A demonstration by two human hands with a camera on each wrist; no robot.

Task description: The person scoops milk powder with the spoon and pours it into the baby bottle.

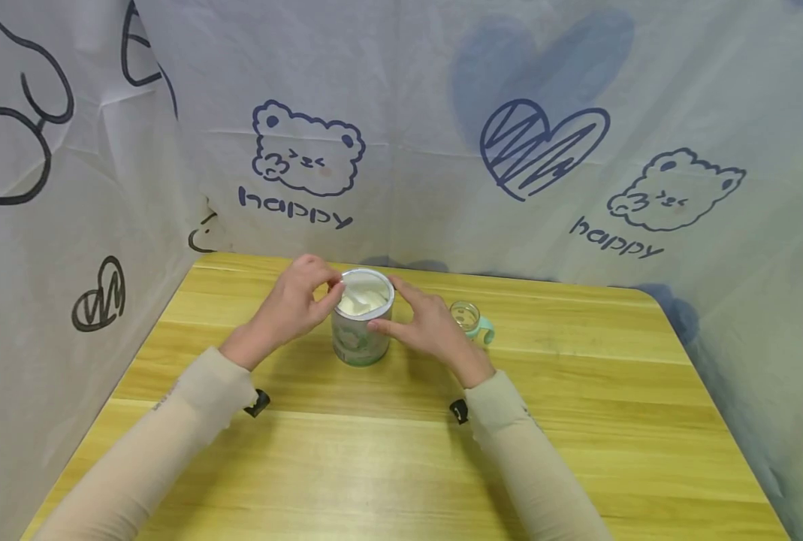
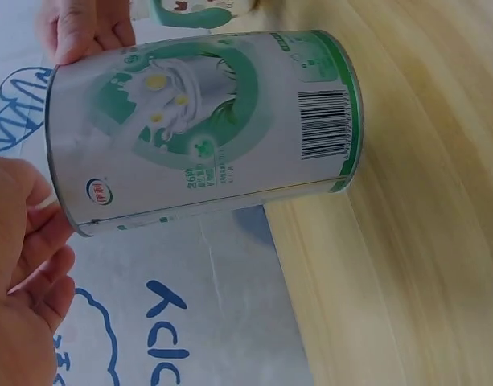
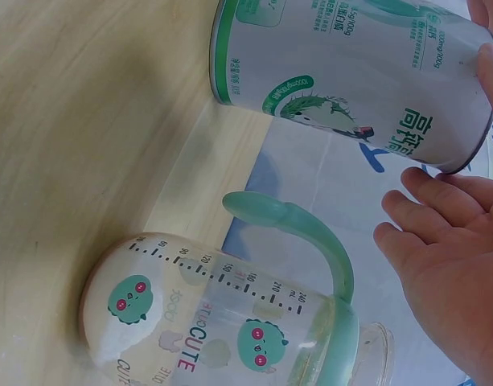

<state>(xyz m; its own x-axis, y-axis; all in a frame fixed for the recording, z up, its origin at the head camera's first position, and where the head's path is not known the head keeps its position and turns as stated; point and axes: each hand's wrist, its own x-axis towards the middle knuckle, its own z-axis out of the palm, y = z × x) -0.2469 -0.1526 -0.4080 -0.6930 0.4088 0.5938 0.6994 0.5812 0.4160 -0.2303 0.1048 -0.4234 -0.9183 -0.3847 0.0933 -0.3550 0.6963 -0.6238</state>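
Note:
A white-and-green milk powder can (image 1: 360, 342) stands upright with its top uncovered and pale powder (image 1: 359, 305) inside. At the left of its rim, my left hand (image 1: 294, 299) pinches the end of a whitish scoop (image 1: 355, 290), mostly hidden by the fingers and powder. In the left wrist view the curled left fingers (image 2: 49, 281) are beside the rim. My right hand (image 1: 431, 324) holds the can at its upper right, thumb in front and fingers behind. Just past the right hand is a clear baby bottle (image 3: 214, 314) with a mint-green handle (image 3: 310, 233), its mouth uncapped.
The wooden table (image 1: 374, 466) has a far edge close behind the can. A whitish cloth (image 1: 401, 203) printed with bears and hearts hangs behind and at both sides. The bottle stands a short way right of the can, partly behind the right wrist.

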